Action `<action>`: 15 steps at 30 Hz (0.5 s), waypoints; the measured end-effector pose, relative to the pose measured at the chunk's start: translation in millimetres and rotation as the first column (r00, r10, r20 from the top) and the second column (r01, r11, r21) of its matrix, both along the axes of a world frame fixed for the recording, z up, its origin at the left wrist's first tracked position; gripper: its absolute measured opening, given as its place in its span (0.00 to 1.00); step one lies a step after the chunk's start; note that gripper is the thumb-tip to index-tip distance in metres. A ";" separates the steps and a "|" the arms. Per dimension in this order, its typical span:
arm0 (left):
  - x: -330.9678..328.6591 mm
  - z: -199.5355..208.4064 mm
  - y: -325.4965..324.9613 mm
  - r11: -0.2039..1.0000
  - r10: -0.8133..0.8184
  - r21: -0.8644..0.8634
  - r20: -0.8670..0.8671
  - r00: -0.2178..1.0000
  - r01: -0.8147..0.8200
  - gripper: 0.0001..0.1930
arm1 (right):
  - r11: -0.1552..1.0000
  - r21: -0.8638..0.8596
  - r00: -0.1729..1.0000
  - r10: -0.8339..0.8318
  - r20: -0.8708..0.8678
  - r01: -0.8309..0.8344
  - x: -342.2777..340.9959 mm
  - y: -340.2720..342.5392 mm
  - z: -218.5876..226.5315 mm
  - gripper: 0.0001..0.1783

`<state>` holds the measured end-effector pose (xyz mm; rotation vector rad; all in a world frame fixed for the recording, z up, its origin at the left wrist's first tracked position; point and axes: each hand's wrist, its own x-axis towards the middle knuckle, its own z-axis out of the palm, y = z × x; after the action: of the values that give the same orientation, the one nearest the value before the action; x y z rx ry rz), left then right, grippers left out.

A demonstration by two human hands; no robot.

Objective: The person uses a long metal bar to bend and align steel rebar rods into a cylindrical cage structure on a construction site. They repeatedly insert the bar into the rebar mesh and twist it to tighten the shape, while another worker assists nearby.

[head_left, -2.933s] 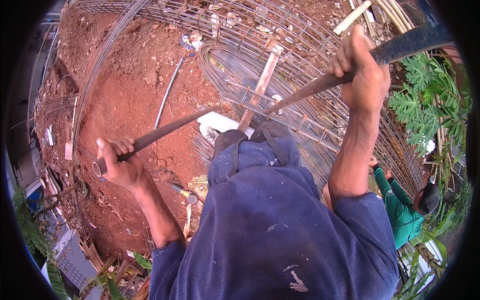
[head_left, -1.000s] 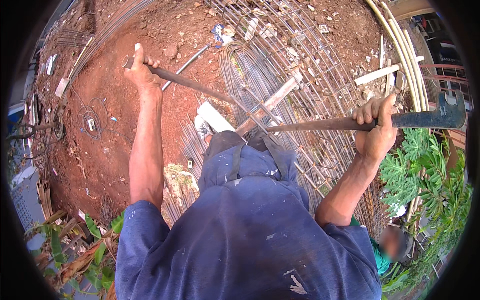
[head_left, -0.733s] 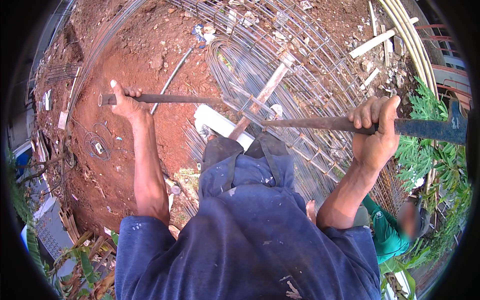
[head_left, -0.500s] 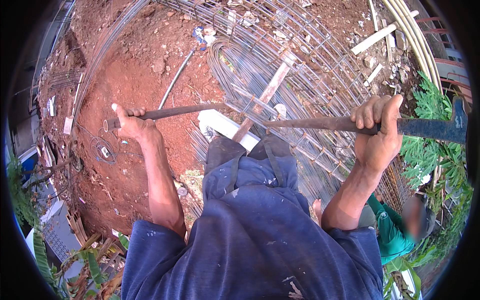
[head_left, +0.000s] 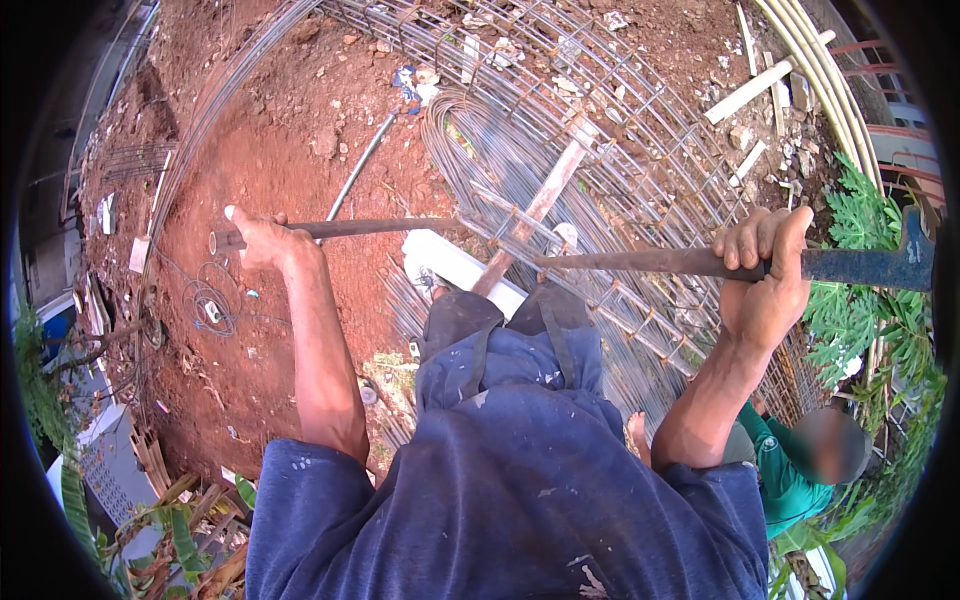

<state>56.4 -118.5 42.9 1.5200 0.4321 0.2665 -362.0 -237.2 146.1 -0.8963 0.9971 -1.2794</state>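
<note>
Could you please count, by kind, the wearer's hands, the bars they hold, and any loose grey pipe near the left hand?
Hands: 2, left hand and right hand
Bars: 2, hollow bar and blue-ended bar
Grey pipe: 1
Total: 5

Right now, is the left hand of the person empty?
No, the left hand is closed around a brown pipe near its open end.

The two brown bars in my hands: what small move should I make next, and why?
Probably hold the left bar and right bar steady and check their inner ends before applying force. Your left hand and right hand grip one each, and both inner ends lie by the narrow steel cage, but their exact contact is too small to tell.
</note>
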 end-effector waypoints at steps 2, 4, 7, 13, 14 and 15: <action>1.0 -2.5 -3.9 0.996 0.075 0.040 0.019 0.997 -0.076 0.25 | 1.000 0.001 1.000 -0.019 -0.009 0.019 0.3 3.3 -0.1 0.22; 1.7 -5.0 -7.9 0.992 0.094 0.076 0.057 0.994 -0.098 0.24 | 1.000 0.002 1.000 -0.023 -0.015 0.023 1.4 7.6 0.6 0.22; 3.4 -12.0 -10.0 0.996 -0.025 0.083 0.111 0.993 0.016 0.21 | 1.000 -0.023 0.999 -0.013 -0.033 0.013 4.9 14.3 2.5 0.23; 9.1 -39.0 6.7 0.910 -0.380 0.291 0.309 0.872 0.294 0.19 | 0.997 -0.030 0.995 -0.073 -0.070 0.071 19.4 24.7 3.4 0.24; 10.6 -42.0 9.6 0.895 -0.428 0.302 0.365 0.827 0.329 0.19 | 0.995 -0.039 0.993 -0.090 -0.077 0.088 20.4 26.0 1.9 0.24; 10.6 -44.9 11.1 0.891 -0.439 0.308 0.388 0.811 0.335 0.18 | 0.994 -0.047 0.991 -0.105 -0.083 0.102 20.1 25.2 0.3 0.24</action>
<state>67.1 -107.4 -2.0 1.6692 -0.2950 0.3383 -341.9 -212.0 146.4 -0.9488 1.0988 -1.3634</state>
